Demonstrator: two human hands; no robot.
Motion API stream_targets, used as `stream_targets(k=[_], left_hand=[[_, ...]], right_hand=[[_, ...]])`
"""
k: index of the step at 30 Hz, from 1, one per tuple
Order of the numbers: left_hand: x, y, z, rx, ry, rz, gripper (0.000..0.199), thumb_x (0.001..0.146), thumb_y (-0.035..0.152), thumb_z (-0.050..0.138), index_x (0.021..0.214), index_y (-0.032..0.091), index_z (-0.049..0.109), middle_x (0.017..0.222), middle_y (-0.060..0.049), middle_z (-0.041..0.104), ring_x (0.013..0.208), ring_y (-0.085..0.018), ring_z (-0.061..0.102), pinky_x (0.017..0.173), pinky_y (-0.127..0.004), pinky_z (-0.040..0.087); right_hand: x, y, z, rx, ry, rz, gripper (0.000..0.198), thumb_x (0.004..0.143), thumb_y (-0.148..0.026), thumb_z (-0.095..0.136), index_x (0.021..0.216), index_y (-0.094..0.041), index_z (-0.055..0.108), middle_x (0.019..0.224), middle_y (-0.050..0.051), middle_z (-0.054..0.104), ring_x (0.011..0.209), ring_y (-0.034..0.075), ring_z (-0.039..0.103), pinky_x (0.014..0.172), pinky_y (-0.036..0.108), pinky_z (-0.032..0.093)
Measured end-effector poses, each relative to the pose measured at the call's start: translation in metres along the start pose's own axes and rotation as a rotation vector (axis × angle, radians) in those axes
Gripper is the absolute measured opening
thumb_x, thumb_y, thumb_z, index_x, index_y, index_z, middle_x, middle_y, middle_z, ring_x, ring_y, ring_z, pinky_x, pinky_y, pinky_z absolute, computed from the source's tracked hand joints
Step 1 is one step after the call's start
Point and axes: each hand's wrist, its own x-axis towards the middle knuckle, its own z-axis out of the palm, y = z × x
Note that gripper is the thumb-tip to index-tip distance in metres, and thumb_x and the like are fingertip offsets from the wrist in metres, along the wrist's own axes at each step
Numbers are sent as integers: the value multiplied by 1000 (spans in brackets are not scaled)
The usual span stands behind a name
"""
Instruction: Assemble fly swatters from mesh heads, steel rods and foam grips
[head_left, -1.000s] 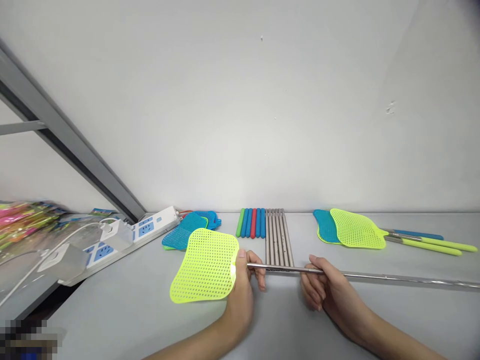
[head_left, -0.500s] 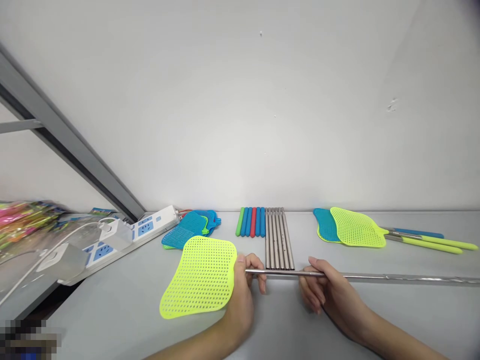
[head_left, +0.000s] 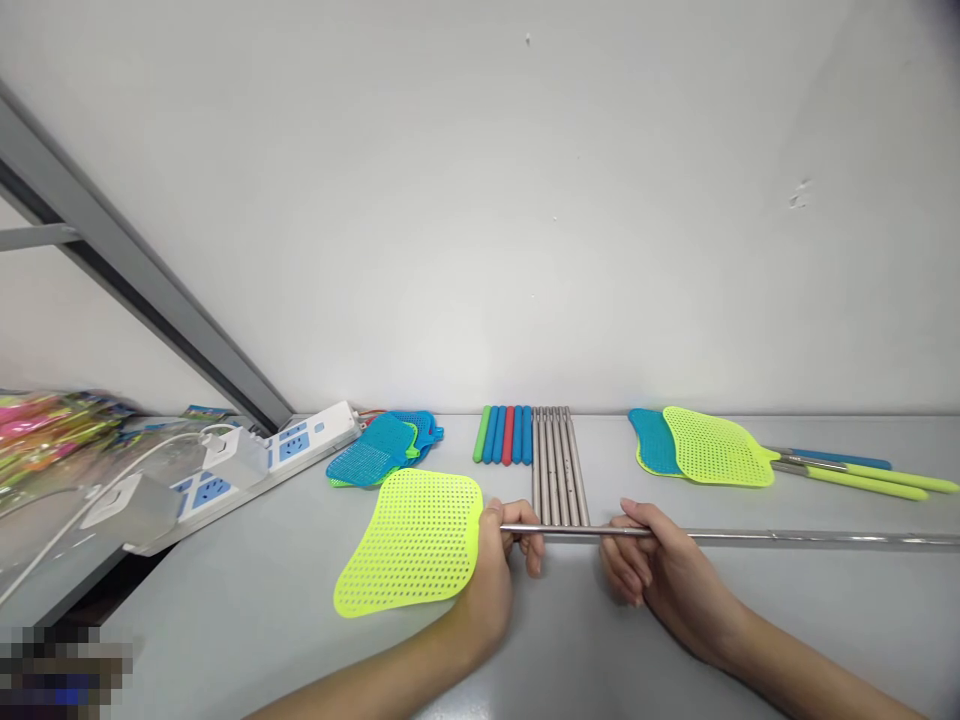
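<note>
A yellow fly swatter head is at the left end of a long metal telescopic rod. My left hand is closed at the joint where head and rod meet, hiding that joint. Farther along, my right hand grips the rod between thumb and fingers. The rod runs level to the right and leaves the view. Just behind it lie several metal tubes side by side, and left of them several coloured handle grips in green, blue and red.
Loose swatter heads are piled at the left by a white power strip. Swatters with handles lie at the right by the wall. Wrapped colourful packages and a grey metal post stand at far left.
Both hands still hold the swatter and rod in nearly the same pose. The swatter head appears slightly higher and to the right; the whole view has shifted a little.
</note>
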Motion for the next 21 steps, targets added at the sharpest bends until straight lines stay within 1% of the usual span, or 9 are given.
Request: stream_targets(k=[5, 10, 16, 21], left_hand=[[0, -1, -1, 14, -16, 2, 52, 86, 36, 13, 50, 19, 47, 44, -1, 41, 52, -16, 39, 58, -27, 29], [0, 1, 1, 6, -22, 10, 50, 85, 37, 15, 50, 20, 46, 44, -1, 42, 52, -17, 39, 59, -27, 30], [0, 3, 3, 31, -33, 32, 48, 82, 34, 15, 49, 20, 48, 44, -2, 42, 52, -18, 40, 59, -27, 30], [1, 4, 4, 15, -30, 29, 48, 82, 34, 17, 49, 20, 48, 44, -2, 44, 52, -18, 41, 58, -27, 31]], right_hand=[[0, -2, 2, -14, 16, 12, 52, 85, -39, 32, 37, -18, 35, 39, -1, 37, 40, 11, 36, 49, 28, 28], [-1, -3, 1, 9, 6, 4, 52, 84, -40, 36, 37, -19, 36, 40, -1, 36, 41, 11, 35, 48, 28, 28], [-1, -4, 0, 33, -17, -11, 50, 84, -37, 36, 37, -18, 39, 41, -1, 37, 41, 12, 36, 49, 28, 27], [-1, -7, 1, 12, -2, 0, 50, 83, -37, 37, 36, -19, 38, 41, -1, 37, 41, 12, 36, 49, 29, 26]])
